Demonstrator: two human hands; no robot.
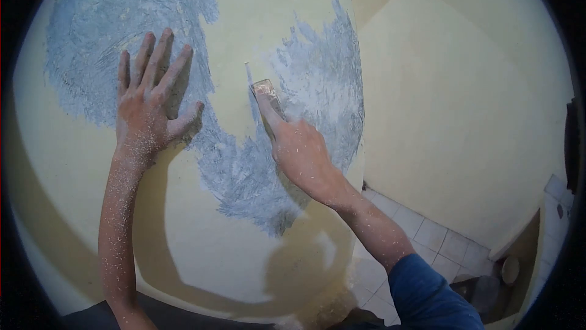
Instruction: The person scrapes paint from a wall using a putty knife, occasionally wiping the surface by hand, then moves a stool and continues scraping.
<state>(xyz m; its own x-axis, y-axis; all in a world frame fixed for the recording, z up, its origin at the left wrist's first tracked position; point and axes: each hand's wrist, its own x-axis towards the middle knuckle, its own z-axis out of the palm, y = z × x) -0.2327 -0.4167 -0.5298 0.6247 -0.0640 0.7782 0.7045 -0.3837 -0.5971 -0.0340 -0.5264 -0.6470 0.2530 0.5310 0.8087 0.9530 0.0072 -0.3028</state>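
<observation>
Pale yellow paint covers the wall (73, 171) before me, stripped in two ragged blue-grey areas, the left patch (97, 55) and the right patch (329, 80), joined lower down. My right hand (303, 153) is closed around a small scraper (266, 88), forefinger laid along it; it sits against the wall by the yellow strip between the patches. My left hand (144, 110) lies flat on the left patch, fingers and thumb spread, holding nothing. Pale flakes speckle both forearms.

My right hand hides most of the scraper, and my forearm and blue sleeve (427, 296) block part of the tiled floor (448, 244). Shadows of my arms fall across the wall. Low at the right, a round container (510, 270) stands near a ledge. Whether the scraper's dull, mottled face carries a label, I cannot tell.
</observation>
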